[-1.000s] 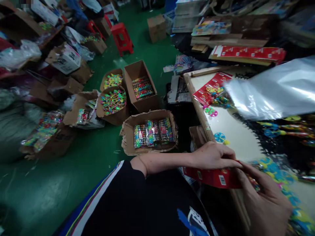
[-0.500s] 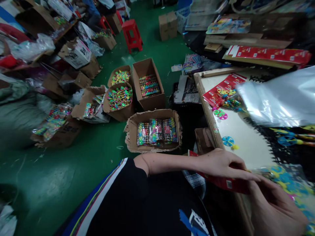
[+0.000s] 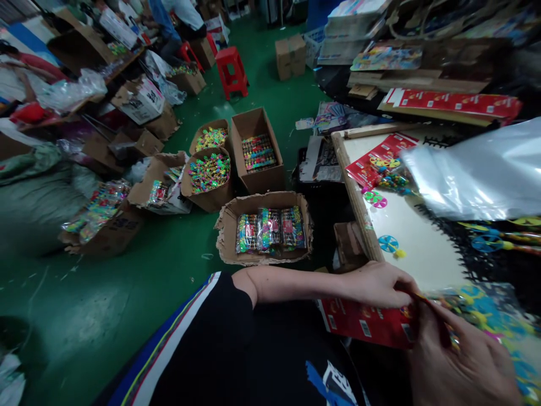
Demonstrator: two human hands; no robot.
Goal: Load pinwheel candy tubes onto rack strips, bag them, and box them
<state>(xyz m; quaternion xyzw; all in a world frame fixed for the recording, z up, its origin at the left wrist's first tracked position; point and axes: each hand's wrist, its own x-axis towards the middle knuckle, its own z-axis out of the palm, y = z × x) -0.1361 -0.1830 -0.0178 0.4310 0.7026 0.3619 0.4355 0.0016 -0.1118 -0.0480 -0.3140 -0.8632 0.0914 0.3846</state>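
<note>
A red printed card sheet point(image 3: 367, 324) with white barcode labels hangs over the near edge of the white table point(image 3: 435, 248). My left hand point(image 3: 384, 285) pinches its upper right part, fingers closed. Close beside it, my right hand point(image 3: 465, 352) is closed on the right end of the same sheet, which bends up between the hands. Under and behind my right hand lies a clear bag of blue and yellow plastic pieces point(image 3: 486, 310). A blue wheel toy point(image 3: 387, 243) and a pink and green one point(image 3: 375, 198) rest on the table.
Clear plastic bags point(image 3: 477, 175) and red cards point(image 3: 380, 158) lie farther back on the table. An open carton point(image 3: 224, 242) with packed toys stands left of it, more cartons point(image 3: 257, 146) behind. A red stool point(image 3: 232, 73) and people are farther off.
The red sheet has turned so more of its printed face shows, and its right end is now bent up. My right hand has shifted slightly left and down. The view has shifted slightly.
</note>
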